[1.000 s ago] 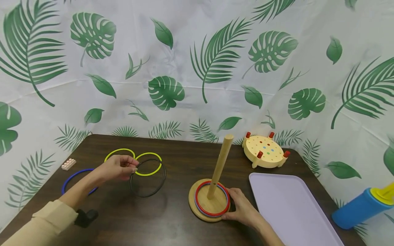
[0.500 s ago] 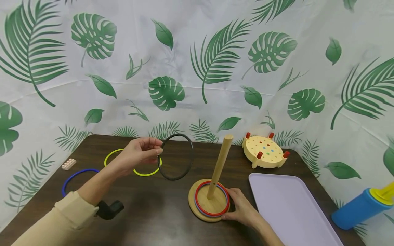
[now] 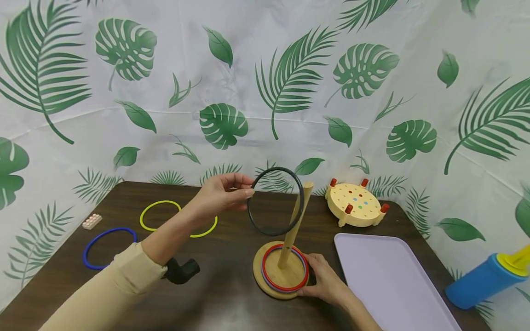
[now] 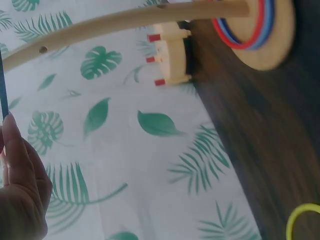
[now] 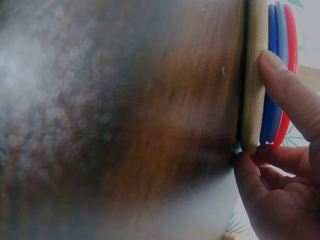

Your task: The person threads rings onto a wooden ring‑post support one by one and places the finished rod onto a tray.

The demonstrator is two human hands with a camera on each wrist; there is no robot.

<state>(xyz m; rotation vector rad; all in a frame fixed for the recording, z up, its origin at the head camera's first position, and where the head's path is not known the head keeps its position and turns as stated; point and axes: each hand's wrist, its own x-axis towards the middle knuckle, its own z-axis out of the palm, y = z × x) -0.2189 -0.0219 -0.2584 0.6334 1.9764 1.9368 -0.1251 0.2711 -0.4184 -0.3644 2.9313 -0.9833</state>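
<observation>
My left hand [image 3: 225,195] pinches a black ring [image 3: 302,197] by its left edge, between thumb and fingers. Raised upright above the table, the ring overlaps the upper part of a wooden peg [image 3: 290,236] in the head view; whether they touch I cannot tell. The peg rises from a round wooden base [image 3: 260,276]. Around its foot lie a red ring [image 5: 291,45] and blue rings [image 5: 272,107], stacked flat. My right hand [image 3: 329,282] grips the edge of the base, thumb on one face and fingers on the other. In the left wrist view the black ring is mostly cut off.
On the left lie a blue ring [image 3: 85,250], a yellow ring [image 3: 142,216] and another yellow ring [image 3: 211,230] partly behind the left arm. A pink block [image 3: 92,221], a lilac tray [image 3: 372,271], a beige pegged toy [image 3: 358,207] and a blue cylinder [image 3: 476,280] stand about.
My left hand has lifted the black ring from near the yellow rings and carried it right, up to the peg. My right hand stays on the base.
</observation>
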